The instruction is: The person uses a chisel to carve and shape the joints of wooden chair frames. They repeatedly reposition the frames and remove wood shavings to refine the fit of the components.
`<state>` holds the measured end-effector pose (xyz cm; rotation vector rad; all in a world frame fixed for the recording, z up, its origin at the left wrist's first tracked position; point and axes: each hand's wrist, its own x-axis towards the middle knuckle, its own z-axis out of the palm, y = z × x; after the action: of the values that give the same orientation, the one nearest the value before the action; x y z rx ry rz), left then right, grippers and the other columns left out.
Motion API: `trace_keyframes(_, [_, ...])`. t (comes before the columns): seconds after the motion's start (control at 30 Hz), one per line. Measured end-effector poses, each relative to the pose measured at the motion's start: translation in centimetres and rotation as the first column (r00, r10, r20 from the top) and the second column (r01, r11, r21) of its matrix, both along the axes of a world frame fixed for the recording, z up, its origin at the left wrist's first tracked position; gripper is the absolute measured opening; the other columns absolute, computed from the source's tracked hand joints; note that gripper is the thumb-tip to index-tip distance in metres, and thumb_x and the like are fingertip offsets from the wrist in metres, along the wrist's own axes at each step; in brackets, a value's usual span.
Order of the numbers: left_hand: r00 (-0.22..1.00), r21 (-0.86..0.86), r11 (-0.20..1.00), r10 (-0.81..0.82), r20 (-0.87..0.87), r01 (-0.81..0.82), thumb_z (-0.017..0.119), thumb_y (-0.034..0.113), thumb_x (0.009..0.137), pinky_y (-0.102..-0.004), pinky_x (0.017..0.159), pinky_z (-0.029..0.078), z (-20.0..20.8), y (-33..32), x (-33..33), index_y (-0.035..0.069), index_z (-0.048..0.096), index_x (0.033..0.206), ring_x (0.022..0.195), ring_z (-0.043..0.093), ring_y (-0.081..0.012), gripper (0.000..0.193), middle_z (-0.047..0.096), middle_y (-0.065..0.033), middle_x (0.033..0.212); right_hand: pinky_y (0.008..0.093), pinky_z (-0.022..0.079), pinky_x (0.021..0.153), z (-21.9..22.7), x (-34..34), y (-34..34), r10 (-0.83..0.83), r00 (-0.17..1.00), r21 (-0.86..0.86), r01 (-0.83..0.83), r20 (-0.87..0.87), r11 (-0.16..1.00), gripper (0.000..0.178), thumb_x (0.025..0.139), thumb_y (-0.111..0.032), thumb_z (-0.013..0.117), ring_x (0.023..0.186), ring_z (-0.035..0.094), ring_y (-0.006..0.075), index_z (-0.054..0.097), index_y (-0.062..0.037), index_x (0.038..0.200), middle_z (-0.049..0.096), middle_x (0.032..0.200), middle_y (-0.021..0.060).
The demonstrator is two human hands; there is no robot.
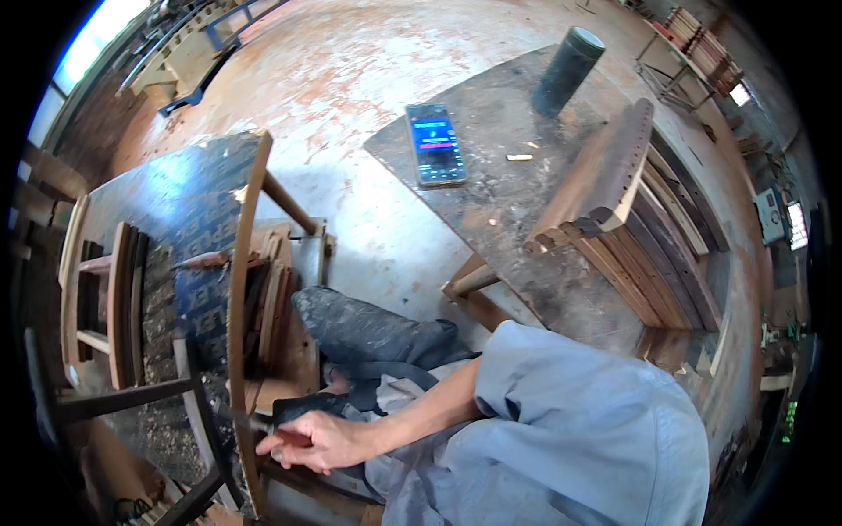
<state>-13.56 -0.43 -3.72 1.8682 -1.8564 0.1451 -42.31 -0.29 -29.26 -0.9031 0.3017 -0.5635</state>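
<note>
My right hand (317,441) reaches across to the left from a blue-grey sleeve (579,394). Its fingers are curled together beside the wooden edge (237,333) of a dark board-topped table. A thin, blurred grey thing juts from the fingers toward the tabletop; its kind cannot be made out. Just left of the hand, a dark wooden frame (189,386) leans over the table's near end. My left hand is not in view.
Small wooden frames (120,302) lie on the left table. On the right table are a phone (435,145), a dark cylinder (568,72), a small yellowish stick (519,158) and stacked shaped wood pieces (605,184). Wood pieces (274,302) stand between the tables, near my dark-clad leg (377,324).
</note>
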Motion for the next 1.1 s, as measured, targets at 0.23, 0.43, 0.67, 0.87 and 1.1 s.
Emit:
trace_keyframes(0.23, [0.962, 0.511, 0.859, 0.169, -0.213, -0.037, 0.077, 0.009, 0.089, -0.034, 0.081, 0.055, 4.7, -0.9, -13.5, 0.001, 0.047, 0.145, 0.096, 0.064, -0.0171, 0.063, 0.061, -0.0108, 0.11, 0.0212, 0.037, 0.039, 6.8, -5.2, -8.5, -0.35, 0.937, 0.061, 0.349, -0.003, 0.935, 0.052, 0.11, -0.036, 0.052, 0.048, 0.049, 0.0049, 0.051, 0.0029, 0.145, 0.071, 0.123, 0.0181])
trace_keyframes(0.43, [0.89, 0.533, 0.838, 0.146, -0.433, 0.121, 0.081, 0.014, 0.087, -0.0384, 0.085, 0.06, 0.6, 3.0, -17.9, -0.004, 0.044, 0.141, 0.101, 0.071, -0.0276, 0.068, 0.067, -0.021, 0.114, 0.0184, 0.034, 0.039, 9.5, -5.3, -9.3, -0.494, 0.869, -0.137, 0.484, -0.041, 0.864, 0.068, 0.109, -0.05, 0.047, 0.05, 0.048, 0.0045, 0.043, 0.0051, 0.149, 0.069, 0.123, 0.022])
trace_keyframes(0.67, [0.736, 0.489, 0.807, 0.103, -0.669, 0.331, 0.079, 0.02, 0.09, -0.0381, 0.085, 0.057, -9.1, 5.2, -22.8, -0.002, 0.054, 0.127, 0.098, 0.072, -0.0254, 0.049, 0.07, -0.0197, 0.109, 0.0209, 0.033, 0.037, 6.4, -9.7, -8.9, -0.586, 0.806, -0.074, 0.582, -0.078, 0.81, 0.048, 0.107, -0.051, 0.053, 0.043, 0.05, 0.0066, 0.061, -0.0044, 0.116, 0.072, 0.079, 0.0123])
trace_keyframes(0.87, [0.984, 0.18, 0.98, -0.051, -0.169, 0.081, 0.071, 0.02, 0.095, -0.0469, 0.106, 0.045, -16.1, 2.8, -13.5, 0.001, 0.057, 0.134, 0.124, 0.056, -0.0357, 0.045, 0.057, -0.0225, 0.131, 0.0223, 0.034, 0.036, 2.9, -9.9, -10.1, -0.669, 0.714, 0.013, 0.686, -0.206, 0.728, 0.041, 0.103, -0.047, 0.06, 0.041, 0.049, 0.009, 0.058, -0.0063, 0.099, 0.068, 0.071, 0.0102])
trace_keyframes(1.1, [0.888, 0.322, 0.834, 0.455, 0.059, -0.449, 0.073, 0.028, 0.092, -0.0486, 0.103, 0.046, -23.7, 3.3, -1.6, -0.005, 0.059, 0.135, 0.119, 0.059, -0.0416, 0.056, 0.062, -0.0258, 0.128, 0.0249, 0.039, 0.041, 1.0, -9.3, -10.9, -0.671, 0.716, -0.018, 0.681, -0.193, 0.732, 0.033, 0.102, -0.04, 0.06, 0.047, 0.055, 0.0103, 0.061, -0.0079, 0.092, 0.068, 0.071, 0.0094])
